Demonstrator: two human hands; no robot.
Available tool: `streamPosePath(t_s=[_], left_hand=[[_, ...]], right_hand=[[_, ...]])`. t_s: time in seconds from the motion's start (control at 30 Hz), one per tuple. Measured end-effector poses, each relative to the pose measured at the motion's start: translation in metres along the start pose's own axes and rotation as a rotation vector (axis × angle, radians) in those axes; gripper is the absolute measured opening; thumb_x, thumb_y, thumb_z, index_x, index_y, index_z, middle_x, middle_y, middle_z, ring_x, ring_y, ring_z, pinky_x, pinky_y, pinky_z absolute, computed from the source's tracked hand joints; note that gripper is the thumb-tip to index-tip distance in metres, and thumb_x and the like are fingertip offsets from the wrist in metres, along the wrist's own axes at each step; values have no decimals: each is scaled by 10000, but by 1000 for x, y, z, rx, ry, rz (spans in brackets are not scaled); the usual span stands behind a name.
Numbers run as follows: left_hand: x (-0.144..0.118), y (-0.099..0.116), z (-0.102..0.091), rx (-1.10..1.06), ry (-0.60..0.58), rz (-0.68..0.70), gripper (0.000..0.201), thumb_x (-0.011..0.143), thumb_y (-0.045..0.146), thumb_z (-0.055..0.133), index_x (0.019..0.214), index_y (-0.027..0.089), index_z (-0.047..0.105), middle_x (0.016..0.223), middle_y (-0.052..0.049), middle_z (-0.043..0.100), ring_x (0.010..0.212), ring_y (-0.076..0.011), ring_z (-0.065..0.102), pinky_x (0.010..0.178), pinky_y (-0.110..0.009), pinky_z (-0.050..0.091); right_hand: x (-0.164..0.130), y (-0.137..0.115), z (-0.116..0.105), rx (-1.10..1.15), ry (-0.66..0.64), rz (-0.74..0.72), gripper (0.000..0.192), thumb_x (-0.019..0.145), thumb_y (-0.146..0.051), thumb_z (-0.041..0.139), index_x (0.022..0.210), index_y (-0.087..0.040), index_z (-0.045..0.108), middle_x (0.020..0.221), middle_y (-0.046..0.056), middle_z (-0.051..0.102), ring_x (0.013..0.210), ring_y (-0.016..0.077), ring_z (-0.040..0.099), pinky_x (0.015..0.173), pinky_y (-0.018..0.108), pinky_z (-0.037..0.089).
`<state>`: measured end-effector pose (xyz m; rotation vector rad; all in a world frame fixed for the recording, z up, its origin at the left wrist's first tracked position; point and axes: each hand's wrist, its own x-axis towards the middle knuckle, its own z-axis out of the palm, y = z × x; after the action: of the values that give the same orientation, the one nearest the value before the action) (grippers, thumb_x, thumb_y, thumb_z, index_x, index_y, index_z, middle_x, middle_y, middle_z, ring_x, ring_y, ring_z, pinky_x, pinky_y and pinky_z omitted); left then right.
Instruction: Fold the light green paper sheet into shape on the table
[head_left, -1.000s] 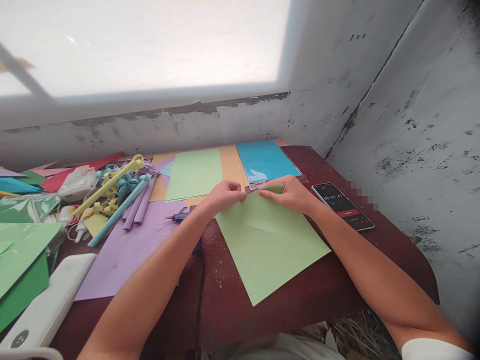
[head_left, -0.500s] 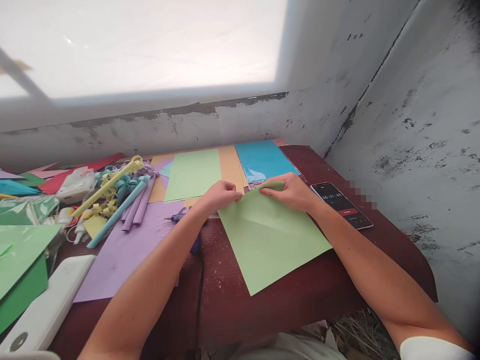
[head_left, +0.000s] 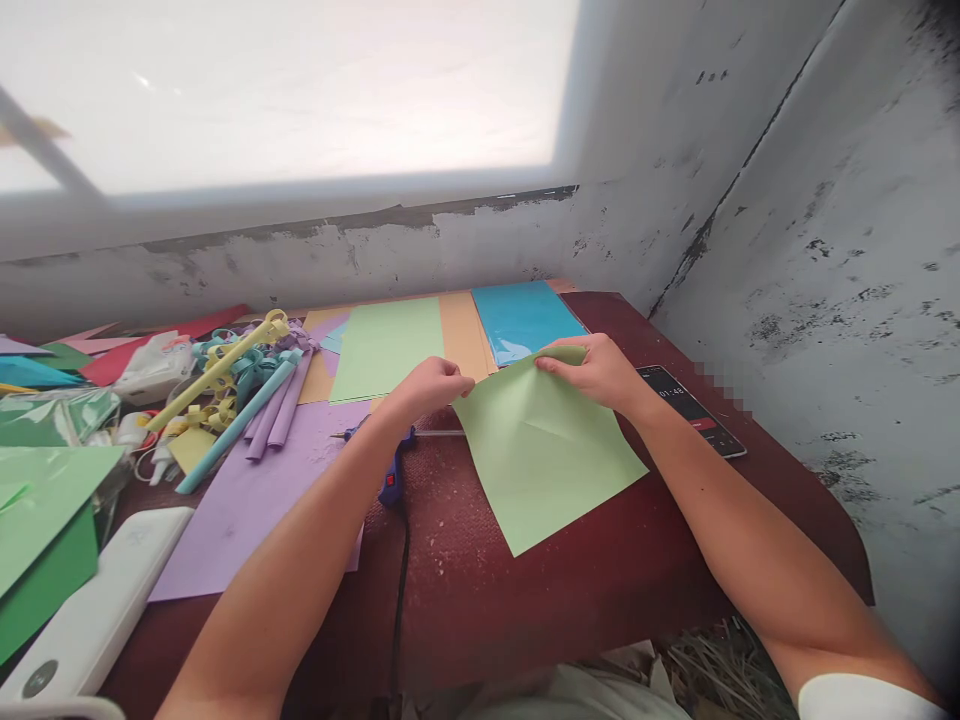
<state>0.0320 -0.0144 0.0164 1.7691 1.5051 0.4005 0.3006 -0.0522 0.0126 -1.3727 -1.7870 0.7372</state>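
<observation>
A light green sheet of paper [head_left: 551, 460] is held up at its far edge, its near corner hanging over the dark red table. My left hand [head_left: 435, 385] pinches the far left corner of the sheet. Fingers closed, my right hand [head_left: 589, 368] grips the far edge, which bends over under the fingers. A blue glue gun [head_left: 391, 480] with a clear stick in its back lies left of the sheet, partly behind my left forearm. Beyond my hands rests a blue pack of paper [head_left: 529, 318].
On the left are rolled paper tubes [head_left: 281, 410], paper curls, a purple sheet [head_left: 262, 530] and a white power bank [head_left: 105, 600]. A phone [head_left: 694, 415] with a timer lies at right. Another green sheet [head_left: 390, 350] lies at the back. A black cord [head_left: 401, 590] runs to the front edge.
The green sheet has been lifted and shifted away from me, bending more. My right hand has moved slightly right and up, now covering part of the phone. My left hand has moved slightly left.
</observation>
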Motion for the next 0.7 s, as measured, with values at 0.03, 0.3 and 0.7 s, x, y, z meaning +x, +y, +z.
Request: streamPosePath(t_s=[0.03,0.3,0.7], left_hand=[[0,-2,-2,5,1,-15,166,673,310,648,576,218,550,621,-10,539,604,-162,484,578,-319,326],[12,-17,-21,71,292,-32,98,730,310,595,729,212,608,852,-84,752,800,-241,667,672,-333,437],[-4,0,-12,-203,147,228,253,763,432,746,790,182,718,737,-47,741,734,-178,689,709,-300,473]], right_hand=[[1,2,-2,-10,32,19,344,855,-539,695,871,-212,800,881,62,767,763,216,661,634,338,482],[3,5,-15,52,170,98,368,793,-558,756,887,-204,792,850,58,748,748,214,650,647,344,499],[5,12,-19,108,130,117,312,803,-511,753,908,-218,774,893,75,771,774,245,700,634,360,549]])
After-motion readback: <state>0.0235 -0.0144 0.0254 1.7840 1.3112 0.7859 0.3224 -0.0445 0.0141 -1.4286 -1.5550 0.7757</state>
